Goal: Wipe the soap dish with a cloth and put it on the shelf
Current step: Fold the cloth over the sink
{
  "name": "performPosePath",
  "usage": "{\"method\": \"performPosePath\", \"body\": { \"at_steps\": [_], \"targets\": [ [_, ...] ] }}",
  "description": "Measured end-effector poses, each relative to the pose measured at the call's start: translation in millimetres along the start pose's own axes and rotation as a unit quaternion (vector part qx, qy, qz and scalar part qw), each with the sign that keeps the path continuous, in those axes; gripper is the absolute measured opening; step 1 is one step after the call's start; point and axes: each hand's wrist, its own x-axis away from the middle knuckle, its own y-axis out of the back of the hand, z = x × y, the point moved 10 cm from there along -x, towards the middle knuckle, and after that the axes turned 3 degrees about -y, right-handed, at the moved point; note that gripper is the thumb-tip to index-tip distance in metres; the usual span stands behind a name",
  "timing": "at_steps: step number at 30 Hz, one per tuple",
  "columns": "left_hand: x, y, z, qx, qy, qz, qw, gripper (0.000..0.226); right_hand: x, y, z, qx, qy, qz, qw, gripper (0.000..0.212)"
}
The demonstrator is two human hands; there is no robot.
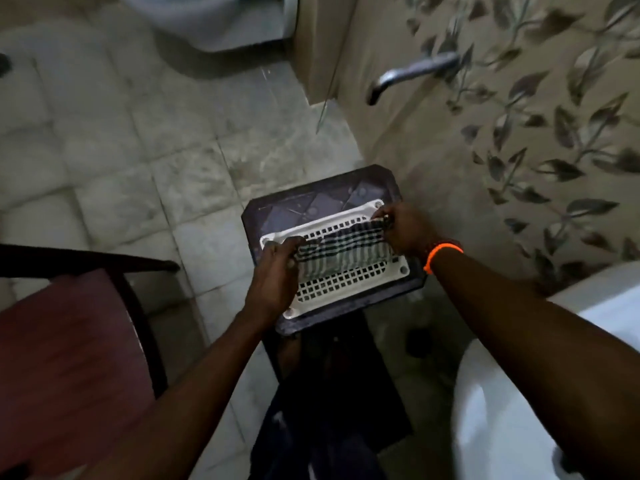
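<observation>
white dish sitting on my dark stool, striped cloth stretched across it, my left hand pinching one end, right hand pinching the other, orange band on wrist

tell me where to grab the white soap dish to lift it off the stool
Probably by its two short ends, one of the hands from each side. The soap dish lies flat on the dark stool, with a solid rim around the perforated middle; the checked cloth covers the centre.

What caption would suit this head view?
Both hands, left and right, stretch a striped cloth across a white perforated soap dish.
</observation>
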Motion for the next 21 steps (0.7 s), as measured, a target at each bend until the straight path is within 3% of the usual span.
{"method": "performPosePath", "body": {
  "at_steps": [8,11,14,17,21],
  "targets": [
    [-15.5,-26.7,22.0,-0.182,0.043,0.034,0.982,0.04,-23.2,-18.7,-18.1,0.094,0.009,-0.004,0.996,0.044],
    [-14.1,-27.5,18.4,-0.262,0.041,0.056,0.963,0.043,-14.4,-23.1,-12.7,0.199,0.027,-0.015,0.98,0.046],
    [-19.3,-26.0,12.7,-0.275,0.038,0.061,0.959,0.044,-6.2,-30.1,-5.2,0.294,0.075,-0.057,0.951,0.055],
    [-22.6,-28.7,13.0,-0.305,0.023,0.078,0.949,0.041,-4.9,-29.1,-6.3,0.325,0.066,-0.1,0.938,0.064],
    [-18.7,-37.7,12.2,-0.338,0.005,0.113,0.934,0.041,-8.7,-27.8,-12.1,0.334,0.037,-0.088,0.938,0.071]
  ]
}}
